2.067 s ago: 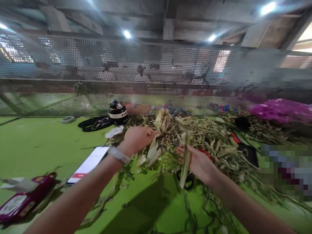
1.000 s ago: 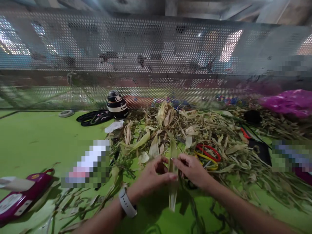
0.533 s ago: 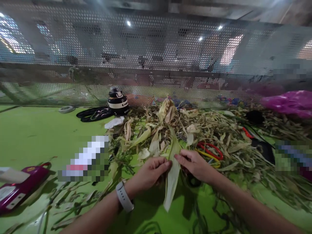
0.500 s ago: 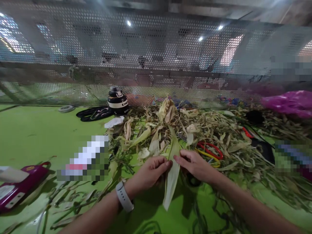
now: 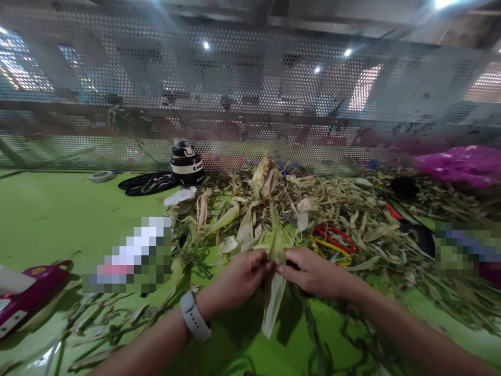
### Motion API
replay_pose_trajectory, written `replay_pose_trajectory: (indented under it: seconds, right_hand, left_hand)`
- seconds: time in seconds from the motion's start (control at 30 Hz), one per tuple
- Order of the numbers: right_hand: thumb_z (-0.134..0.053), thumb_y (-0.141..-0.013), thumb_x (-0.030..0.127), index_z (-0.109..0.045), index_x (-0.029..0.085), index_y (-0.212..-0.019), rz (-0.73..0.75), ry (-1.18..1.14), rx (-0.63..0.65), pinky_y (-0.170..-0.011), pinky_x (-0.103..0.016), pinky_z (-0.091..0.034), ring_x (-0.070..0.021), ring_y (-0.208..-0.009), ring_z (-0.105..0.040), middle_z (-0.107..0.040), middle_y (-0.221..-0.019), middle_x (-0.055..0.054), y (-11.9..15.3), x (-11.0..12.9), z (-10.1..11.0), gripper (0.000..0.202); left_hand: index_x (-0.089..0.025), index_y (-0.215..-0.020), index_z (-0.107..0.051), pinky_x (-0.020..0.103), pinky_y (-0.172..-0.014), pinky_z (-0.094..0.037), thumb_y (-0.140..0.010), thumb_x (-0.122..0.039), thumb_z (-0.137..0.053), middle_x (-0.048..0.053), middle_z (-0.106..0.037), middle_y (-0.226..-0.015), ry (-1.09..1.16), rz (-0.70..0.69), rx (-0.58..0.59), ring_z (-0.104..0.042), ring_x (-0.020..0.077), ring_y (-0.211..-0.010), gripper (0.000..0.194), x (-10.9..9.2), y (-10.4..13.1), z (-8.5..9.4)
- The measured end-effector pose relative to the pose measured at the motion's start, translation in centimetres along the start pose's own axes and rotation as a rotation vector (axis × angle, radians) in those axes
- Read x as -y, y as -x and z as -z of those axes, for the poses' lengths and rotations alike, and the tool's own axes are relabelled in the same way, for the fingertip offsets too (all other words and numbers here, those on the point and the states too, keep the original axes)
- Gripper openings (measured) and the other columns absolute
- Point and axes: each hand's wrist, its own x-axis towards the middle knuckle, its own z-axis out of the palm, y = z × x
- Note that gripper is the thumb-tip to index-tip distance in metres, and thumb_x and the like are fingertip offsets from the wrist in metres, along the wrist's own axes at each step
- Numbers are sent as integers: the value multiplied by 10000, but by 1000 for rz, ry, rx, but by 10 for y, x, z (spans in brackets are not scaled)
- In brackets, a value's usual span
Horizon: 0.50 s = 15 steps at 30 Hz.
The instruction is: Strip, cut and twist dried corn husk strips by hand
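left hand [image 5: 256,271] and right hand [image 5: 307,272] both pinch one husk strip [image 5: 274,301]; beyond the grip, one black bottle [image 5: 187,166] stands leftward, one pink plastic bundle [image 5: 462,164] lies rightward.

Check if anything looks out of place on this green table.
Stray plant scraps lie strewn over the green table at near left, outside the main heap. A red loop and a yellow loop stand out brightly against it. The leaf strip in the fingers shows no clear damage.
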Motion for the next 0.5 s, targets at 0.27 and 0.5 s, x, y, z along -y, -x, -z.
replay_pose_trajectory:
  seconds: [0.27,0.5]
  right_hand:
    - [-440,-850,247,-504,161,-697,165,192,-24,-561,-240,-312,-122,-601,-404,-477,-656,-11,5,19,-10,187]
    - [-479,-806,468,-543,212,-663,17,-416,-209,-495,-275,-364,-128,-511,-431,-495,-611,-10,51,26,41,300]
  left_hand:
    - [-194,-655,-480,230,-489,-297,-812,-249,-446,-20,-492,-563,-73,10,-137,-424,119,-507,170,6,-1,-2]
    - [-193,-685,-484,216,-440,-352,-800,-348,-452,-5,-592,-561,80,179,-274,-502,120,-450,196,19,-11,6]
